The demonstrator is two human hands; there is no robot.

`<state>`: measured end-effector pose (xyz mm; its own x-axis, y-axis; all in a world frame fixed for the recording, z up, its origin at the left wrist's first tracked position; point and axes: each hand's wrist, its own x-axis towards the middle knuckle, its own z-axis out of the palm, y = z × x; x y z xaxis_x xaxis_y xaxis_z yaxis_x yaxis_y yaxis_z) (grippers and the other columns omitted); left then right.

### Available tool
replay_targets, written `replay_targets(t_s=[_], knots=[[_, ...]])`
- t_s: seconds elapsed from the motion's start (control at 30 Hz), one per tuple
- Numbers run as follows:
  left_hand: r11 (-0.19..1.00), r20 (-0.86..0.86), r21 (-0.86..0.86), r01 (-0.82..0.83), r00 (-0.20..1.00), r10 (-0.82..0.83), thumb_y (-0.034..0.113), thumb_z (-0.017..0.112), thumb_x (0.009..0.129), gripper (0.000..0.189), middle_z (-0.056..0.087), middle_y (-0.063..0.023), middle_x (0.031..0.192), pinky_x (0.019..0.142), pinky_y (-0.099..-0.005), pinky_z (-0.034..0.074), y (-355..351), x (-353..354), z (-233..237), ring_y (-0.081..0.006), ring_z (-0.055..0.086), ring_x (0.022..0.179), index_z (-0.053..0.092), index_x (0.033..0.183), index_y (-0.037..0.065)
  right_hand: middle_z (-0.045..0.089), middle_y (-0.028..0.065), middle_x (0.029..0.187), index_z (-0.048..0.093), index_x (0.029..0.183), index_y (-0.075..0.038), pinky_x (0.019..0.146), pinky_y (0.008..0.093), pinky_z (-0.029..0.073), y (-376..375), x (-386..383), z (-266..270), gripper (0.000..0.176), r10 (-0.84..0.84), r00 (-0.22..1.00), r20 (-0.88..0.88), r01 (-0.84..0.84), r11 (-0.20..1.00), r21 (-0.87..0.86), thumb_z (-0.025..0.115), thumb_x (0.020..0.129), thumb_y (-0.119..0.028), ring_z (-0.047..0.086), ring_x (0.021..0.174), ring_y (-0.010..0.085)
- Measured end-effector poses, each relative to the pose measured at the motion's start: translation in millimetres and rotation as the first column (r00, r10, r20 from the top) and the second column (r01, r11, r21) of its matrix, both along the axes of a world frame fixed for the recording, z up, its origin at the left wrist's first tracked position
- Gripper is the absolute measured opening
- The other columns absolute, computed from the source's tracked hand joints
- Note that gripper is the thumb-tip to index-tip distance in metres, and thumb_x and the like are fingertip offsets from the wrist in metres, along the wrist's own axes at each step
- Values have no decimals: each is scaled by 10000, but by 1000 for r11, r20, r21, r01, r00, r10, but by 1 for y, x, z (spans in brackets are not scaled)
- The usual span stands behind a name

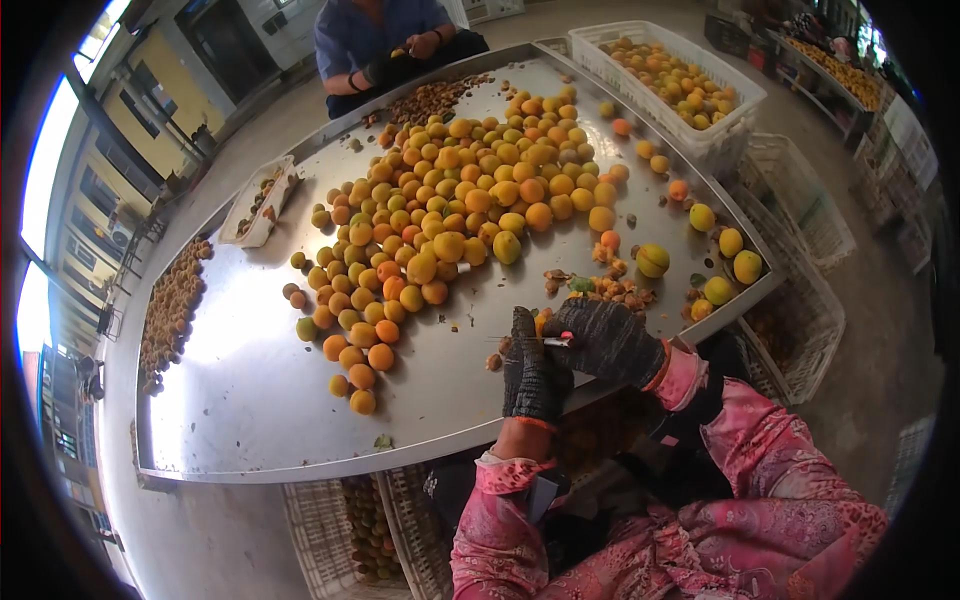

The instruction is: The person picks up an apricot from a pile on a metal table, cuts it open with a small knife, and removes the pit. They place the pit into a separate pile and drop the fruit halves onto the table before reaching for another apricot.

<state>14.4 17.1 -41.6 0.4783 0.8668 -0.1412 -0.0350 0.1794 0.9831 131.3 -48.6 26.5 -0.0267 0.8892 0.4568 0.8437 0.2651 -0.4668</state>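
Observation:
My left hand (535, 372), in a black glove, is closed by the table's near edge. A bit of orange apricot (543, 319) shows between its fingers and my other hand; most of the fruit is hidden. My right hand (612, 342), also gloved in black, is closed round a small knife (557, 341) with a red and white part, its thin end pointing left across my left hand. Just beyond lie brownish pits and scraps (622, 291) with a green leaf. A large pile of apricots (450, 190) covers the table's middle.
A metal table (440, 400) with a raised rim stands before me. Pits (175, 310) line its left edge, near a white tray (262, 205). A white crate (740, 115) of apricots stands at the far right; more crates are below. Another person (375, 45) works opposite.

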Motion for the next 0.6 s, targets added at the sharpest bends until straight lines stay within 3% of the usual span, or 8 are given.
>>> replay_targets(t_s=[0.13, 0.2, 0.23, 0.3, 0.33, 0.43, 0.57, 0.6], knots=[[775, -510, 586, 238, 851, 124, 39, 480, 855, 374, 598, -154, 886, 711, -359, 468, -16, -9, 39, -276, 590, 836, 423, 1222, -6, 583, 91, 810, 592, 972, -89, 679, 363, 465, -3, 7, -7, 227, 21, 998, -56, -15, 995, 103, 622, 784, -212, 582, 780, 258], [568, -339, 793, 219, 934, 113, 90, 516, 844, 355, 596, -193, 935, 711, -378, 464, -9, -11, 29, -327, 589, 858, 464, 1186, 10, 618, 85, 793, 594, 986, -64, 664, 337, 485, -7, 13, -3, 235, -213, 683, -698, 49, 968, -247, 635, 791, -189, 615, 745, 182], [564, -343, 796, 221, 932, 120, 90, 516, 844, 355, 596, -193, 935, 711, -378, 464, -16, -14, 35, -327, 589, 858, 464, 1186, 10, 618, 85, 793, 594, 986, -64, 664, 337, 485, -8, 20, -2, 235, -205, 680, -704, 44, 970, -241, 635, 791, -189, 615, 745, 182], [954, -98, 153, 258, 964, -245, 224, 573, 842, 320, 614, -155, 895, 711, -352, 467, -39, -23, 56, -259, 609, 823, 549, 1027, -35, 634, 78, 780, 589, 1018, -45, 661, 309, 500, -10, 34, -1, 270, -171, 877, -448, 174, 984, -33, 654, 790, -175, 619, 719, 126], [871, -360, 267, 413, 881, -308, 224, 576, 845, 346, 612, -166, 941, 721, -331, 466, -44, -27, 61, -231, 609, 833, 543, 1091, -18, 639, 102, 851, 564, 1086, -53, 717, 319, 498, -10, 42, -5, 353, -267, 832, -486, 166, 956, -240, 666, 774, -181, 627, 781, 169], [554, -424, 697, 456, 885, -194, 240, 573, 860, 365, 626, -128, 922, 702, -291, 468, -57, -30, 60, -161, 602, 761, 545, 1134, 0, 630, 134, 920, 536, 1126, -67, 751, 347, 488, -21, 41, -5, 416, -346, 885, -310, 254, 919, -300, 679, 759, -201, 622, 852, 224], [669, -252, 631, 393, 919, -302, 250, 594, 854, 399, 631, -93, 903, 625, -265, 470, -38, -32, 55, -128, 586, 689, 536, 1177, 23, 604, 173, 1004, 521, 1139, -55, 799, 389, 471, -23, 46, -22, 458, -384, 894, -230, 283, 883, -376, 618, 796, -343, 595, 921, 309], [834, -289, 445, 325, 934, -210, 260, 604, 839, 404, 623, -125, 964, 650, -297, 484, -24, -33, 52, -177, 603, 725, 544, 1165, 29, 604, 173, 1004, 521, 1139, -55, 799, 389, 471, -24, 47, -23, 458, -383, 892, -239, 280, 884, -374, 618, 796, -343, 595, 921, 309]])
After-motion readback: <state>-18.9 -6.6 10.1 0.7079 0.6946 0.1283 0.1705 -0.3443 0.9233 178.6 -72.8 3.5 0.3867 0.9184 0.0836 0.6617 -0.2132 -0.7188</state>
